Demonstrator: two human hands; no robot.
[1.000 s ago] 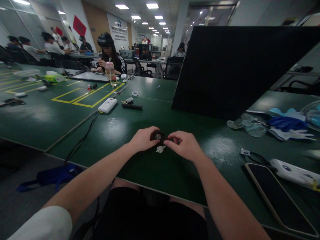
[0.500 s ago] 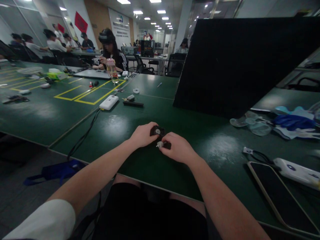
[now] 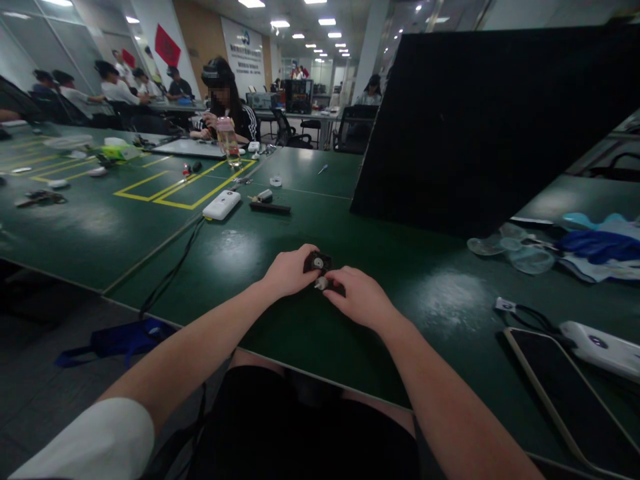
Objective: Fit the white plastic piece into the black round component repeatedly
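Note:
Over the green table, my left hand (image 3: 289, 272) is closed on a small dark housing (image 3: 325, 259) with a pale round disc (image 3: 318, 264) on its face. Close beside it, my right hand (image 3: 364, 298) has its thumb and fingers around a small dark piece with a light grey tip (image 3: 321, 284), which points left. Fingers hide much of both pieces. The grey tip sits just below the housing; whether the two touch I cannot tell.
A large black panel (image 3: 470, 127) leans at the right, near clear fan blades (image 3: 523, 252). A phone (image 3: 565, 400) lies at right. Ahead are a black bar (image 3: 270, 208), a white power bank (image 3: 223, 205) and a bottle (image 3: 229, 143). A co-worker (image 3: 220, 100) sits across.
The whole view has shifted slightly. My right hand's piece has come a little nearer the dark housing, and my right fingers look slightly more spread. The left hand's grip looks the same.

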